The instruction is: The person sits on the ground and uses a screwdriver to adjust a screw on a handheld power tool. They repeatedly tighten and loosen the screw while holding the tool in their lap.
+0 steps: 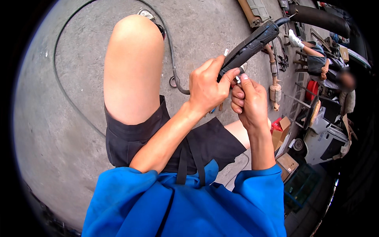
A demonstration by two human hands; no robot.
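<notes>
Head view: a long black part (pixel 252 42) slanted toward upper right above concrete floor (pixel 201 33), its near end in the left hand (pixel 208 83); the right hand (pixel 252 99) pinched a small metallic piece (pixel 237 79).

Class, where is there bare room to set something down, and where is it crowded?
Bare concrete lies between the looped hose and the leg, and beyond the hose's left curve.
Crowded: around the left hand, right hand and black object, and rightward among pipe, boxes and a person.
</notes>
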